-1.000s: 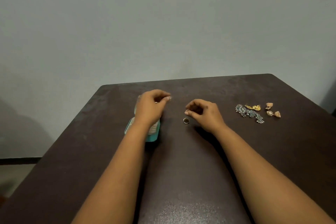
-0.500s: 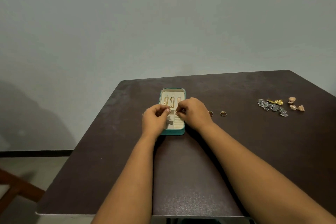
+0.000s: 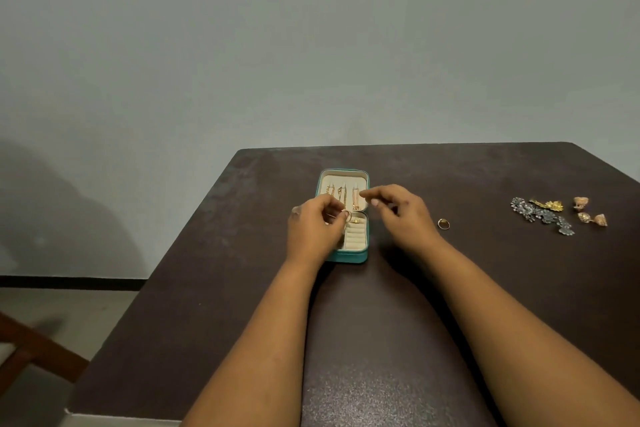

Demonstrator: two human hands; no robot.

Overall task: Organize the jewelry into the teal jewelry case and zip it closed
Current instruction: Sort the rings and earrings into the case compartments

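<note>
The teal jewelry case (image 3: pixel 346 256) lies open on the dark table (image 3: pixel 485 288), its cream lining showing. Gold chains (image 3: pixel 341 193) hang in the far half, and ring slots (image 3: pixel 356 236) fill the near half. My left hand (image 3: pixel 313 230) hovers over the case's left side and pinches a gold ring (image 3: pixel 347 216) between thumb and fingertips. My right hand (image 3: pixel 401 215) floats just right of the case with thumb and forefinger loosely curled and nothing visible in them. One gold ring (image 3: pixel 443 224) lies on the table right of that hand.
At the right of the table sit silver ornate earrings (image 3: pixel 540 218), a gold leaf-shaped piece (image 3: pixel 549 204) and small peach jhumka earrings (image 3: pixel 590 213). The table's left edge (image 3: pixel 194 236) drops to the floor, where a wooden chair part (image 3: pixel 38 350) shows.
The ring has passed to my left hand over the case and my right hand has pulled back to the right. One of the two rings on the table is gone. The camera has shifted.
</note>
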